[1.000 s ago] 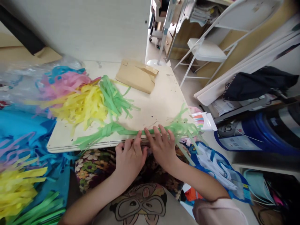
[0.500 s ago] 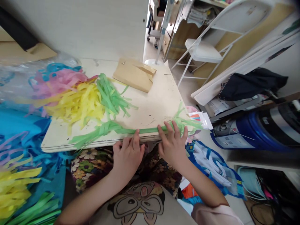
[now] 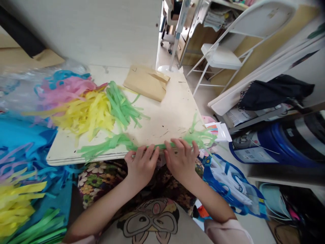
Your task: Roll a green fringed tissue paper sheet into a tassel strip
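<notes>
- Since half a second ago the right hand (image 3: 180, 159) has slid back toward the left hand (image 3: 141, 164); both now sit close together at the board's (image 3: 162, 118) near edge.
- Head view: both hands press flat, fingers spread, on a twisted bundle of green paper strips (image 3: 111, 144), grasping nothing fully.
- Its middle looks rolled tight, while both ends fan loose, so the rolling seems partly done.
- Beyond lie a yellow pile (image 3: 86, 113), a pink pile (image 3: 64, 89), more green strips (image 3: 122, 103) and a brown paper bag (image 3: 146, 83).
</notes>
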A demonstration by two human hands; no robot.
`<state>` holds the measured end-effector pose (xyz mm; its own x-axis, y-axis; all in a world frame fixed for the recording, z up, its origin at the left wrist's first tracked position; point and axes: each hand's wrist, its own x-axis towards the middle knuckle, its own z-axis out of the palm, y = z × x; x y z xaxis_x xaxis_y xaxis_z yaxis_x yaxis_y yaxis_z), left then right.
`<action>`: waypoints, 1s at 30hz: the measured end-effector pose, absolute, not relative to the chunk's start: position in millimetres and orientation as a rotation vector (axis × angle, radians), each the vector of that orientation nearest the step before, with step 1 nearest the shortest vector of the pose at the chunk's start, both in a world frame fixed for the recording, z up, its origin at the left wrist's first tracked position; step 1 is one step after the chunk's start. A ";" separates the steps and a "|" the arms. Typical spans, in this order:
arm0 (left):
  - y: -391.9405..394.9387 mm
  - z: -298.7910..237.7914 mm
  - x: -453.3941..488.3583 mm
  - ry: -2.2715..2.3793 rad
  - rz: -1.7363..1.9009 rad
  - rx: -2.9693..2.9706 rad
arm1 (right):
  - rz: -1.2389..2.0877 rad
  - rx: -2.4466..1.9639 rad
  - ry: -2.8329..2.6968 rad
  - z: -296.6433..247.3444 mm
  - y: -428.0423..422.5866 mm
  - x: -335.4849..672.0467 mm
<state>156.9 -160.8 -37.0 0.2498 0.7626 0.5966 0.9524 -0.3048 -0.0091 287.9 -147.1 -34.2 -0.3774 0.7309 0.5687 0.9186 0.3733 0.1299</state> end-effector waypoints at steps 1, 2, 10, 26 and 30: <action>-160.7 -37.1 155.7 -1.559 -0.711 -2.171 | -0.582 -1.378 -2.251 -35.0 -146.5 288.2; -160.3 -37.4 154.5 -1.550 -0.710 -2.188 | -0.544 -1.338 -2.284 -35.5 -145.5 288.6; -152.0 -35.6 148.2 -1.566 -0.749 -2.327 | -0.305 -1.167 -2.587 -22.1 -124.6 293.2; -137.2 -8.3 143.0 -1.760 -0.418 -2.435 | 0.081 -1.380 -2.663 -2.6 -111.0 312.1; -138.0 -6.9 143.2 -1.761 -0.359 -2.408 | 0.132 -1.396 -2.674 2.4 -106.3 316.6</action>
